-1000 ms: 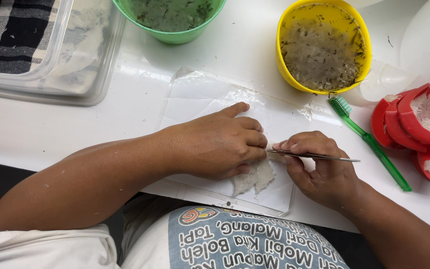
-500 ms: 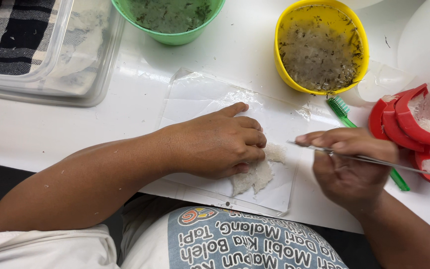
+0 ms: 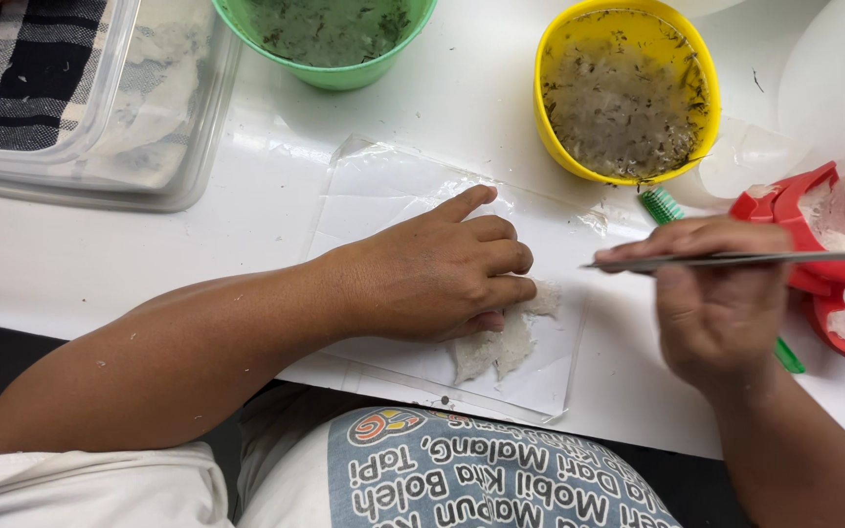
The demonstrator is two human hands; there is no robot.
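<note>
My left hand [image 3: 432, 269] presses fingers flat on the white flaky piece [image 3: 506, 337]. At three o'clock, my right hand [image 3: 721, 298] pinches metal tweezers [image 3: 735, 260].

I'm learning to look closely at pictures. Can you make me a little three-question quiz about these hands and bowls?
1. True or false: the left hand presses on the whitish fibrous piece lying on the clear plastic sheet.
2. What does the right hand hold? A) green brush B) metal tweezers C) spoon
3. Fill in: the bowl beyond the right hand, filled with speckled grey water, is coloured ____.

Key
1. True.
2. B, the thin metal tweezers, pointing towards the red moulds.
3. Yellow: the yellow bowl; the green bowl stands left of it.
</note>
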